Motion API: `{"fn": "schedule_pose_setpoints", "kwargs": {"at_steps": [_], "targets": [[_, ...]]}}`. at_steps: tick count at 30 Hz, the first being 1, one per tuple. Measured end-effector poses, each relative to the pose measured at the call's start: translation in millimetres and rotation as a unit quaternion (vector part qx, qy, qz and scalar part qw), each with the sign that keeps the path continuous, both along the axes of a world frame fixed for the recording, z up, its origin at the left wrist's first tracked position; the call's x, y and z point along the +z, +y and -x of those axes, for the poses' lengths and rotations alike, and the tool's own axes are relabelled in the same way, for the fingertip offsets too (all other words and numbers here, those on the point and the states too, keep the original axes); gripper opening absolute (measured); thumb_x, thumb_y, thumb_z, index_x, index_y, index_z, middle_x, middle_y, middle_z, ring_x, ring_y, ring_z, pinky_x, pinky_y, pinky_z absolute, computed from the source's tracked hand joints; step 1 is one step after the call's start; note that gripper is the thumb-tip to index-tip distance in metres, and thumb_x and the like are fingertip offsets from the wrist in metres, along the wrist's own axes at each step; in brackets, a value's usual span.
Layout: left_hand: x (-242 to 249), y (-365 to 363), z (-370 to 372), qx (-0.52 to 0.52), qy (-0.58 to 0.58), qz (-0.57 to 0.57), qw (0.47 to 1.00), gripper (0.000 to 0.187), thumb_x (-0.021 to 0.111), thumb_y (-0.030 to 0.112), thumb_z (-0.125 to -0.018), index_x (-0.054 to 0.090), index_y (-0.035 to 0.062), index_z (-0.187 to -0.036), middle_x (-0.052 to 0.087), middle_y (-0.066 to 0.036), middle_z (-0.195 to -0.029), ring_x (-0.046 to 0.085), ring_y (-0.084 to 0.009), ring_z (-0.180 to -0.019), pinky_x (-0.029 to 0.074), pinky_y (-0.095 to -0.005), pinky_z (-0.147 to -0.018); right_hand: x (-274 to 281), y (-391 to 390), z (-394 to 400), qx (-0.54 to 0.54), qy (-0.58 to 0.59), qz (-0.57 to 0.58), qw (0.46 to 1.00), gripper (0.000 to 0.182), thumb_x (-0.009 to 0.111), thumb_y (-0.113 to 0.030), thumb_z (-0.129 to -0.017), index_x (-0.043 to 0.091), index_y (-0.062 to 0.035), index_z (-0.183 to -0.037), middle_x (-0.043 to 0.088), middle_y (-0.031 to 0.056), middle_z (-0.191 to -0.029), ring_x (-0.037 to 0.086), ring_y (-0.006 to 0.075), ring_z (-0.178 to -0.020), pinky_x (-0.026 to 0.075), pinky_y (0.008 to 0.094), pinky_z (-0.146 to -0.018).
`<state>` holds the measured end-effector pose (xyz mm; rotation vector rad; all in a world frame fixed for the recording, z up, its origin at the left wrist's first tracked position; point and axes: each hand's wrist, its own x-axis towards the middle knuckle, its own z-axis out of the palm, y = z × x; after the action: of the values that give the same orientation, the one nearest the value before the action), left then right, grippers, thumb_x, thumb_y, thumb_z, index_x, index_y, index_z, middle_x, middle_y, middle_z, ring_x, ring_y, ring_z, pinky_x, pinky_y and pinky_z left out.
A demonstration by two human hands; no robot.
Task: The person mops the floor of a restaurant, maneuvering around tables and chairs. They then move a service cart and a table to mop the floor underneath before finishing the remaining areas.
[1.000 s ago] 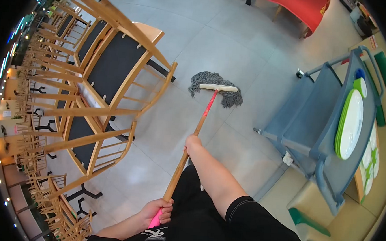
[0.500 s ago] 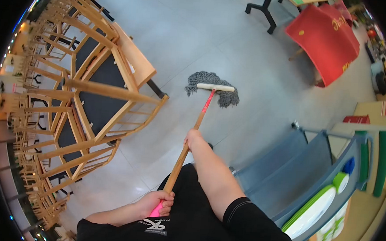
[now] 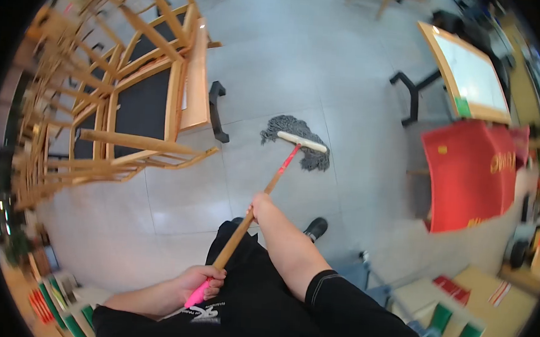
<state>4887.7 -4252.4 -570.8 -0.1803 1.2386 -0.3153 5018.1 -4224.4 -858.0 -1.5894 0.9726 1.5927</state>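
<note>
Round swings the view, and the blue-grey cart has dropped to the lower edge, mostly out of sight, while the red cover sits lower and a white-topped worktop shows fully beyond it. Down on the grey floor, the mop lies with its strands spread, its pale bar now slanting more steeply down to the right. Left hand is wrapped round the pink grip, fingers curled tight; right hand is closed round the wooden handle further along. A dark shoe has come into view. Standing in the way at left, upturned chairs crowd a wooden worktop, its black leg near the strands.
</note>
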Motion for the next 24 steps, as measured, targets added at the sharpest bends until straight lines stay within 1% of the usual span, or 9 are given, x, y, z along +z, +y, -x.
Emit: {"fn": "schedule_pose_setpoints", "kwargs": {"at_steps": [3, 8, 10, 14, 17, 18, 19, 23, 24], "targets": [[-7.1, -31.3, -42.1, 0.065, -0.021, -0.04, 0.997, 0.007, 0.049, 0.006, -0.077, 0.043, 0.005, -0.08, 0.039, -0.001, -0.053, 0.036, -0.0106, -0.04, 0.031, -0.0214, -0.037, 4.8, -1.6, -48.5, 0.05, 0.013, -0.005, 0.999, 0.019, 0.032, -0.022, -0.081, 0.041, -0.0062, -0.076, 0.038, 0.0077, -0.052, 0.038, 0.0202, -0.038, 0.038, 0.0361, -0.036], [-13.7, -57.4, -78.6, 0.099, -0.009, -0.031, 0.995, 0.008, 0.045, 0.003, -0.075, 0.043, 0.004, -0.083, 0.037, -0.003, -0.052, 0.034, -0.0105, -0.038, 0.03, -0.0205, -0.037, 9.4, -21.1, -83.4, 0.128, 0.008, 0.016, 0.992, 0.022, 0.03, -0.024, -0.082, 0.042, -0.0065, -0.076, 0.036, 0.0066, -0.05, 0.037, 0.0186, -0.036, 0.038, 0.0351, -0.035], [-12.6, -55.3, -95.4, 0.118, 0.01, -0.015, 0.993, 0.009, 0.046, 0.002, -0.074, 0.043, 0.0041, -0.083, 0.037, -0.003, -0.052, 0.034, -0.0101, -0.039, 0.03, -0.0202, -0.037, 4.8, -12.9, -97.5, 0.158, 0.02, 0.042, 0.986, 0.032, 0.032, -0.033, -0.084, 0.046, -0.0049, -0.081, 0.042, 0.0078, -0.055, 0.038, 0.0177, -0.037, 0.039, 0.0364, -0.038], [-20.5, -55.2, -113.8, 0.116, 0.009, -0.03, 0.993, 0.007, 0.049, 0.004, -0.074, 0.044, 0.0051, -0.079, 0.039, -0.003, -0.051, 0.036, -0.0125, -0.036, 0.03, -0.0216, -0.034, -3.0, -6.4, -112.2, 0.164, 0.026, 0.062, 0.984, 0.033, 0.032, -0.033, -0.084, 0.047, -0.0044, -0.082, 0.042, 0.0079, -0.055, 0.038, 0.0176, -0.037, 0.039, 0.0358, -0.038], [-36.3, -62.2, -124.9, 0.13, 0.002, -0.041, 0.991, 0.007, 0.049, 0.003, -0.074, 0.044, 0.0049, -0.079, 0.039, -0.003, -0.051, 0.035, -0.0119, -0.037, 0.03, -0.0215, -0.035, -1.3, 7.5, -132.0, 0.182, 0.002, 0.083, 0.98, 0.027, 0.031, -0.029, -0.083, 0.045, -0.0067, -0.079, 0.037, 0.0064, -0.049, 0.036, 0.0181, -0.035, 0.038, 0.0353, -0.036], [-39.0, -61.9, -133.2, 0.138, -0.002, -0.041, 0.99, 0.007, 0.049, 0.003, -0.074, 0.044, 0.0049, -0.079, 0.039, -0.003, -0.051, 0.035, -0.0119, -0.037, 0.03, -0.0215, -0.035, 0.8, 11.9, -140.1, 0.2, 0.002, 0.083, 0.976, 0.032, 0.031, -0.032, -0.083, 0.047, -0.0047, -0.078, 0.039, 0.0075, -0.051, 0.037, 0.0184, -0.036, 0.038, 0.0352, -0.036], [-41.6, -59.0, -141.5, 0.148, -0.007, -0.045, 0.988, 0.007, 0.048, 0.003, -0.074, 0.044, 0.0049, -0.079, 0.039, -0.003, -0.051, 0.035, -0.0118, -0.037, 0.03, -0.0217, -0.035, 2.0, 19.2, -148.3, 0.216, 0.003, 0.083, 0.973, 0.037, 0.032, -0.035, -0.083, 0.049, -0.0028, -0.078, 0.041, 0.0086, -0.053, 0.038, 0.0187, -0.036, 0.039, 0.035, -0.037], [-55.5, -34.1, -175.3, 0.18, -0.01, -0.042, 0.983, 0.008, 0.048, 0.002, -0.074, 0.044, 0.0049, -0.079, 0.039, -0.003, -0.051, 0.035, -0.0123, -0.037, 0.03, -0.022, -0.036, -7.5, 52.8, -181.9, 0.237, 0.015, 0.105, 0.966, 0.031, 0.033, -0.033, -0.084, 0.046, -0.0062, -0.079, 0.039, 0.0071, -0.051, 0.037, 0.0183, -0.035, 0.037, 0.0353, -0.036], [-59.5, -24.0, -186.5, 0.184, -0.005, -0.042, 0.982, 0.008, 0.048, 0.002, -0.074, 0.044, 0.0049, -0.079, 0.039, -0.003, -0.051, 0.035, -0.0127, -0.037, 0.03, -0.022, -0.036, -13.1, 63.5, -190.6, 0.263, -0.008, 0.074, 0.962, 0.032, 0.033, -0.034, -0.084, 0.046, -0.0051, -0.078, 0.039, 0.0076, -0.05, 0.037, 0.0188, -0.035, 0.037, 0.0356, -0.036]]}}
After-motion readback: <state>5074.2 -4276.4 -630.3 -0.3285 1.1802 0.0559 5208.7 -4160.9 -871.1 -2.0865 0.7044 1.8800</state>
